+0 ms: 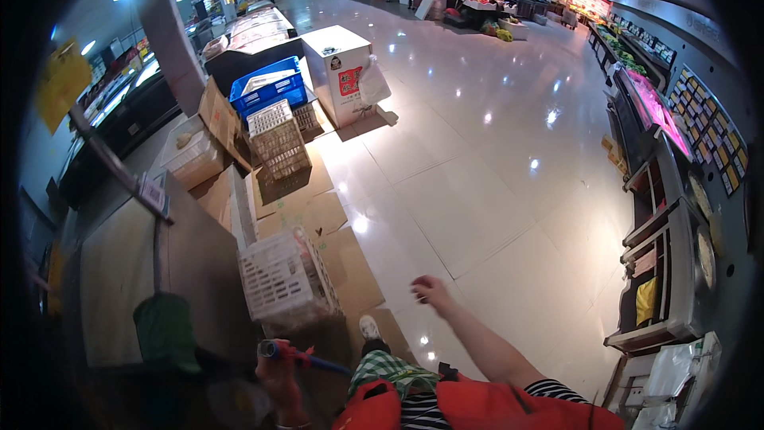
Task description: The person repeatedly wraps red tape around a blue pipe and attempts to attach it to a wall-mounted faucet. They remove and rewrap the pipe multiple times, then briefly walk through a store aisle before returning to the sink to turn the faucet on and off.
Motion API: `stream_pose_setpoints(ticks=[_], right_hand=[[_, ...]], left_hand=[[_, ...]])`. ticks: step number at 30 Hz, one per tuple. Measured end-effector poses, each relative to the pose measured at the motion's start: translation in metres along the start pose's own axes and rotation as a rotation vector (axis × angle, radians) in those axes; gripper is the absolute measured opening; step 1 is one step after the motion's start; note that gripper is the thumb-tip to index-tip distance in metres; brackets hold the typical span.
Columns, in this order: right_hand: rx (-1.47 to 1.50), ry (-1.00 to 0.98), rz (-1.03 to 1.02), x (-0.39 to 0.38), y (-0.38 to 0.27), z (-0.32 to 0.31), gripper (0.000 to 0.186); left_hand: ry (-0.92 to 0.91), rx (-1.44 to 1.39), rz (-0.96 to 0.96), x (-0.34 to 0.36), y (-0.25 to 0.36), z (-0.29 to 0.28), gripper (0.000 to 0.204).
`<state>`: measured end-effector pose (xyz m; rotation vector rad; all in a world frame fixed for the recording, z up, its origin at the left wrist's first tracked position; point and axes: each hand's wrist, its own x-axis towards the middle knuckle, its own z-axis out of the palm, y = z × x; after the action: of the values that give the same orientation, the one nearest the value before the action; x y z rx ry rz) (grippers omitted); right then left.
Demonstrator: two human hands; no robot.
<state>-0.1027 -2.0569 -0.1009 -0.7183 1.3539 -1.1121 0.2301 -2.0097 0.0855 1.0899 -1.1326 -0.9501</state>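
Your left hand is low in the view, its fingers seemingly wrapped around a blue stick near its round end; the dim light and blur hide the exact grip. The stick lies across that hand and slants toward your apron, with something red beside the fingers. Your right hand is well apart from it, out over the pale tiled floor, fingers loosely half curled with nothing visible in them.

Just beyond your left hand stands a white slatted crate on flattened cardboard; to its left is a desk with a green cloth or bag at its near side.

As for writing, a tall white box bears a red panel with characters and a small dark emblem, a tag with fine print sits on a slanted rail, and rows of labels line the right wall, too small to read.

You have one blue stick, one blue crate, one tall white box and one white shoe in view; the baskets stacked farther off cannot be counted surely
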Motion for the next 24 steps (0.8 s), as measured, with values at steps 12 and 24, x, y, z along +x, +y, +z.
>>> stream_pose_setpoints(ticks=[12, 24], right_hand=[[0.23, 0.144, 0.223, 0.256, -0.09, 0.004, 0.015], [0.259, 0.598, 0.31, 0.486, -0.138, -0.238, 0.009]], left_hand=[[-0.475, 0.018, -0.014, 0.285, -0.065, 0.184, 0.022], [-0.377, 0.135, 0.4, 0.532, -0.143, 0.444, 0.025]])
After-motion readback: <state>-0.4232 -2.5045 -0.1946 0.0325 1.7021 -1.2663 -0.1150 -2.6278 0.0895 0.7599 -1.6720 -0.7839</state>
